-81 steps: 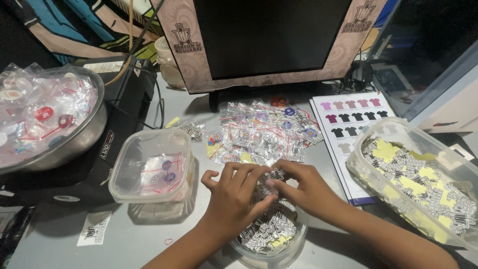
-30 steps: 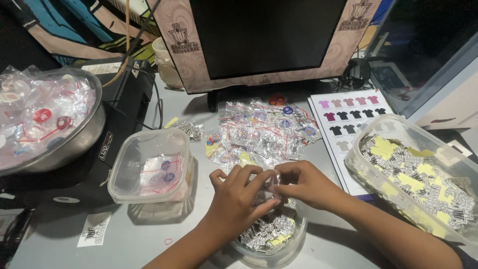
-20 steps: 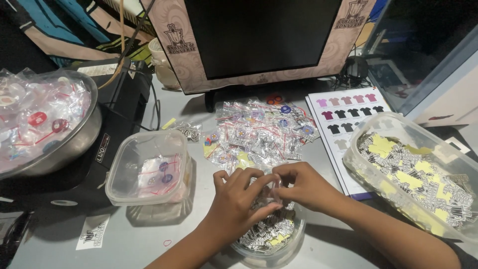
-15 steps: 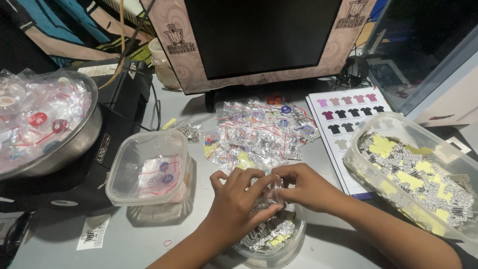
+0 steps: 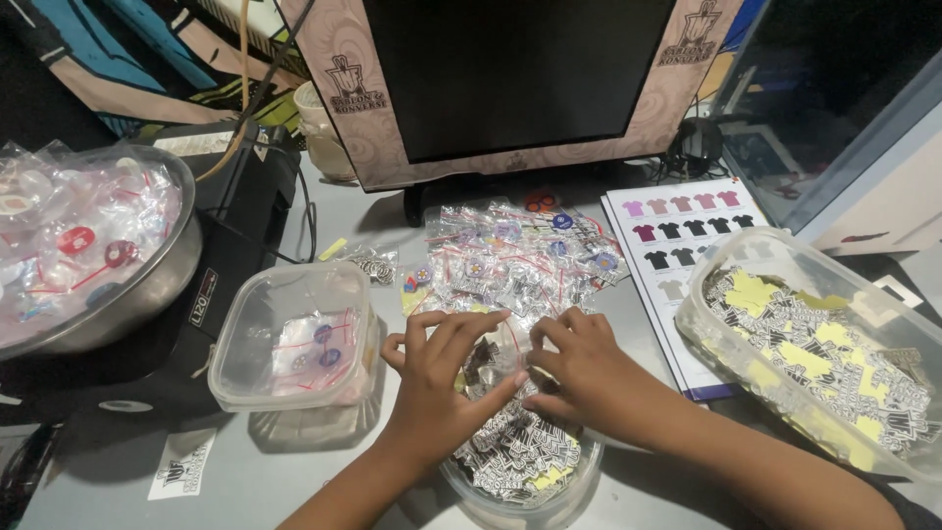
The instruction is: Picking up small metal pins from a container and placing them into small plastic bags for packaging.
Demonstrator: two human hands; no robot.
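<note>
In the head view, the left hand (image 5: 432, 388) and the right hand (image 5: 579, 368) meet over a round clear tub (image 5: 520, 461) of black-and-white printed pieces with a few yellow ones, which stands at the near edge of the grey counter (image 5: 294, 481). Between the fingers (image 5: 486, 397) of both hands sits a small clear packet (image 5: 496, 358), pinched at its edges; the fingers are narrow and closed on it (what the packet holds is too small to tell).

Just left stands a square clear container (image 5: 294, 339) with a few round badges inside. Beyond the hands lies a heap of bagged badges (image 5: 515, 260); to the right a long clear tray (image 5: 814, 348) of the same printed pieces touches a colour chart of shirts (image 5: 677, 240). A steel bowl (image 5: 147, 294) of bagged badges sits far left.

The risk, as I judge it: the wrists lean over the round tub near the counter's edge, so a press on its rim could tip it; the slippery packet could also slide from the pinch.

Compared with half a second ago, the hands stay in the same place and the containers have not moved.
</note>
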